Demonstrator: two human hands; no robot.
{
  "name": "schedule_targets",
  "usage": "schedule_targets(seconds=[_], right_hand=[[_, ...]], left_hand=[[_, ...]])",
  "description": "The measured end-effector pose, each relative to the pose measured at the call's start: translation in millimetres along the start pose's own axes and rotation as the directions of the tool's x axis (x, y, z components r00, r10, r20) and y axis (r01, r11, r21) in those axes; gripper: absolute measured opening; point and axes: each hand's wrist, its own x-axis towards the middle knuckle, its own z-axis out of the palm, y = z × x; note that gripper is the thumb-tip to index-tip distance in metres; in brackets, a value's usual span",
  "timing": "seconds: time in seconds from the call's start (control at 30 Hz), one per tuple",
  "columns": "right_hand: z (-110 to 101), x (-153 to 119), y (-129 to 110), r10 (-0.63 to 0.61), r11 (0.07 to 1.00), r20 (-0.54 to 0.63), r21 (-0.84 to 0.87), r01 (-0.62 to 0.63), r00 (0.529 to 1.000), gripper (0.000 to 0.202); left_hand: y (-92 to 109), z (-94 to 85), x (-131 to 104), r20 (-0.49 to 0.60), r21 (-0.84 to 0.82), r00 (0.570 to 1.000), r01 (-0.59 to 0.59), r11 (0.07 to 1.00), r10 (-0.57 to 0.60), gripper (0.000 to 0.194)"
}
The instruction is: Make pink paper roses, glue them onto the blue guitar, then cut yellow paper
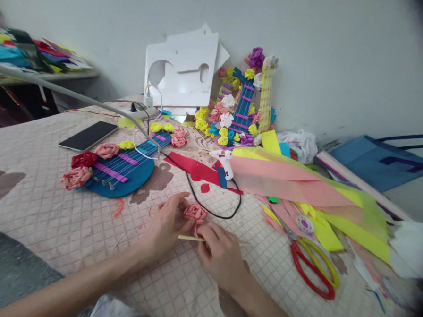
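A pink crepe-paper flower (195, 213) sits between my two hands over the tiled-pattern table cover. My left hand (170, 218) is closed on the flower's left side with thumb and fingers. A thin wooden stick (190, 238) lies across the fingers of my right hand (221, 250), which grips it close to the flower's lower edge. Just beyond my hands runs the black cord of a white glue gun (224, 162). To the left lies a blue paper guitar (132, 173) with purple strips, white strings and paper flowers on it.
Scissors with red and yellow handles (314, 263) lie at the right, beside pink and yellow crepe paper (302, 182). A dark-screened tablet (88, 135) rests at left. Decorated paper guitars (242, 105) and white cut-out boards (180, 76) lean against the wall. A white cable (94, 98) crosses the upper left.
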Motion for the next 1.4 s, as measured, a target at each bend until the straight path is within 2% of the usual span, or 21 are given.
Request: schedule_targets(seconds=[0.23, 0.43, 0.53, 0.8, 1.1, 1.27, 1.4], right_hand=[[-9.0, -1.6, 2.2, 0.064, 0.997, -0.051, 0.034, -0.062, 0.997, 0.01], [-17.2, 0.7, -1.1, 0.119, 0.992, -0.004, 0.049, -0.119, 0.993, 0.017], [-17.9, -0.9, 1.5, 0.094, 0.995, 0.035, 0.031, -0.095, 0.995, 0.021], [-18.2, -7.2, 8.0, 0.044, 0.998, 0.086, 0.037, -0.047, 0.995, 0.017], [-17.1, -10.7, 10.8, 0.037, 0.998, 0.118, 0.043, -0.043, 0.992, 0.012], [-17.3, -8.5, 9.9, 0.047, 0.998, 0.11, 0.037, -0.052, 0.993, 0.013], [-17.6, -7.5, 9.4, 0.058, 0.997, 0.113, 0.038, -0.063, 0.992, 0.011]], left_hand=[[3.9, -3.4, 1.7, 0.001, 0.008, 1.0, -0.009, 1.0, 0.009, 0.048], [5.1, -4.8, 2.1, 0.007, 0.016, 1.0, -0.015, 1.0, 0.015, 0.047], [4.0, -4.5, 1.3, 0.002, 0.047, 0.999, -0.047, 0.998, 0.047, 0.047], [-1.8, -4.8, -0.4, 0.028, 0.137, 0.997, -0.082, 0.987, 0.079, 0.045], [-4.3, -9.0, 1.1, 0.054, 0.083, 0.993, -0.107, 0.991, 0.102, 0.048], [0.5, -18.5, -2.7, 0.043, 0.052, 0.986, -0.16, 0.986, 0.158, 0.041], [10.7, -24.8, -15.9, 0.033, 0.17, 0.971, -0.239, 0.956, 0.237, 0.042]])
